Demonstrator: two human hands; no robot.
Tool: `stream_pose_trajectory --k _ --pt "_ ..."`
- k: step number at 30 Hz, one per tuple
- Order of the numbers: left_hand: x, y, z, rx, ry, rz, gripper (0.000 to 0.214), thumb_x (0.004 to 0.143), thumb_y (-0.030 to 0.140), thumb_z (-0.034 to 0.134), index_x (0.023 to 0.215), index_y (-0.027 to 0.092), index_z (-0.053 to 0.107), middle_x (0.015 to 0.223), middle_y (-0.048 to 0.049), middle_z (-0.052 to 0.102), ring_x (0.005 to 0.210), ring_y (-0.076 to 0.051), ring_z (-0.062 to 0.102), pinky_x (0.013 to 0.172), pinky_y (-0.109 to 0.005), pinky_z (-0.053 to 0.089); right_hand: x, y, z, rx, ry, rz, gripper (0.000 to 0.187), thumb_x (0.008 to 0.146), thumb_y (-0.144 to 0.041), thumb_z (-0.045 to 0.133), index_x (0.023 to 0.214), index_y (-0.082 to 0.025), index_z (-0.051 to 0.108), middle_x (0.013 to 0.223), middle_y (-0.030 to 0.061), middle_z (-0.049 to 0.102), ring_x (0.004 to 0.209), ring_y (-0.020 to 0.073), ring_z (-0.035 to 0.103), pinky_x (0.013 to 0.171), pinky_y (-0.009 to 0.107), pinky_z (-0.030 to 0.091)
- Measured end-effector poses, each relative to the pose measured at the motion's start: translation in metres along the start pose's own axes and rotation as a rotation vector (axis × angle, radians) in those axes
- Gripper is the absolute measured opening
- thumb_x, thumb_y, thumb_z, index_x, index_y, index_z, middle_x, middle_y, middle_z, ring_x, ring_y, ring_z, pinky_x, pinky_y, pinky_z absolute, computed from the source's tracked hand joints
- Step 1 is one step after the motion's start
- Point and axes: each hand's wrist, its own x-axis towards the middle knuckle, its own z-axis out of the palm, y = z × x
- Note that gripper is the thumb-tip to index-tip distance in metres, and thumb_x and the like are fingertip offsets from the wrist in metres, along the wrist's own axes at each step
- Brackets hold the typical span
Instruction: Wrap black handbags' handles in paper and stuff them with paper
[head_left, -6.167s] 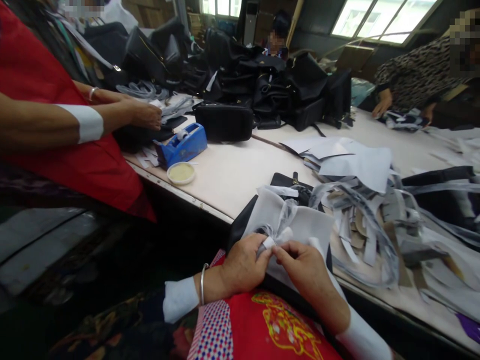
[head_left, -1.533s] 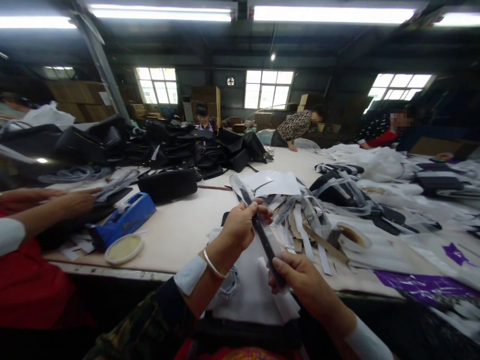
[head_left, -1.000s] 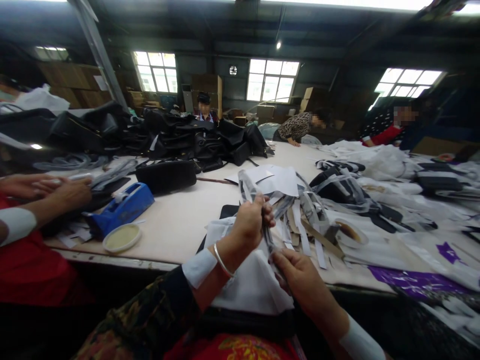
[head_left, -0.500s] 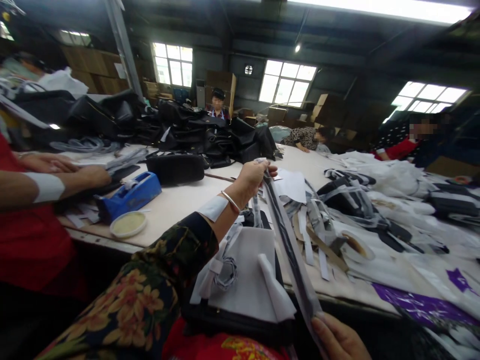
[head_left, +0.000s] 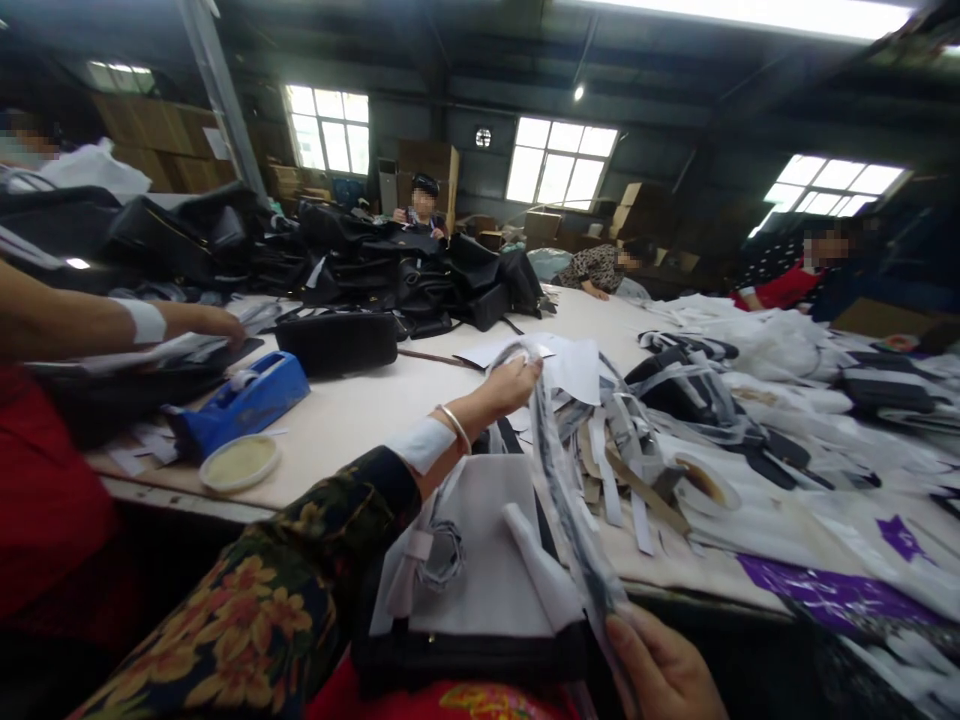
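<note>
- The person's left hand (head_left: 514,382) is raised over the table (head_left: 360,410), its fingers closed on the upper end of a wrapped strip (head_left: 564,505), a long dark band in cloudy, see-through film.
- The right hand (head_left: 660,660) is lower and nearer the body, just off the table's near edge, with its thumb pressed down on the strip's lower end.
- Between the two hands the wrapped strip runs on a slant, crossing above the near edge of the table; a looped part of it shows beyond the left hand.
- To the left of the strip, a black bag (head_left: 469,655) sits at the near edge, against the person's red apron (head_left: 420,695). A white sheet (head_left: 487,540) covers its upper face, with a rolled white piece (head_left: 544,570) on the right side and a coiled, wrapped bundle (head_left: 442,555) on the left.
- Further left, close to the near edge, a blue tape dispenser (head_left: 247,405) stands just beside a shallow round dish (head_left: 240,462).
- Right of the strip lie loose pale offcuts (head_left: 611,465), a tape roll (head_left: 705,487) and, along the near edge, purple plastic (head_left: 810,590).
- Towards the far left of the table is a heap of black bags (head_left: 390,265).
- At the left, a co-worker's hand (head_left: 217,322) reaches over the table; what it touches is unclear.
</note>
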Motion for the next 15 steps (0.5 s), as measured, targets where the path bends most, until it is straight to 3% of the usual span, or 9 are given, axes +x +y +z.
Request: stream_pose_trajectory --k 3,6,9,12,15 --pt "-0.048 -0.004 0.017 -0.044 -0.034 -0.178 0.050 0.090 0.062 0.044 0.083 0.015 0.061 0.080 -0.0108 0.063 0.081 -0.024 0.059 0.073 -0.035 0.047 0.029 -0.024 0.007 0.003 0.060 -0.005 0.051 0.089 -0.062 0.051 0.061 -0.019 0.056 0.050 -0.0002 0.052 0.048 0.0136 0.048 0.048 0.023 0.041" --pt "-0.103 -0.004 0.023 -0.271 -0.161 -0.494 0.055 0.085 0.068 0.050 0.091 0.014 0.061 0.080 -0.0073 0.063 0.073 -0.018 0.058 0.066 -0.030 0.046 0.054 -0.043 0.022 0.035 0.060 -0.013 0.051 0.091 -0.061 0.048 0.061 -0.020 0.051 0.047 -0.0023 0.048 0.044 0.0121 0.045 0.044 0.022 0.038" --pt "-0.141 -0.004 0.018 -0.281 -0.180 -0.525 0.048 0.079 0.063 0.063 0.078 0.015 0.059 0.062 0.0019 0.052 0.053 -0.009 0.044 0.050 -0.021 0.032 0.068 -0.052 0.038 0.024 -0.005 -0.074 0.046 0.090 -0.059 0.049 0.065 -0.020 0.052 0.051 -0.0032 0.048 0.045 0.0122 0.047 0.043 0.023 0.038" --pt "-0.154 -0.003 0.009 -0.306 -0.152 -0.511 0.039 0.076 0.050 0.071 0.068 0.017 0.052 0.050 0.0087 0.039 0.041 -0.004 0.030 0.042 -0.020 0.019 0.075 -0.053 0.047 -0.022 -0.071 -0.123 0.042 0.092 -0.054 0.048 0.067 -0.020 0.052 0.054 -0.0028 0.050 0.048 0.0131 0.050 0.045 0.023 0.041" --pt "-0.155 -0.003 0.002 -0.439 -0.151 -0.520 0.032 0.075 0.043 0.072 0.076 0.015 0.057 0.058 0.0040 0.053 0.044 -0.005 0.044 0.040 -0.017 0.019 0.078 -0.051 0.043 -0.090 -0.071 -0.194 0.035 0.093 -0.047 0.050 0.074 -0.019 0.059 0.064 0.0013 0.060 0.060 0.0162 0.057 0.056 0.026 0.047"
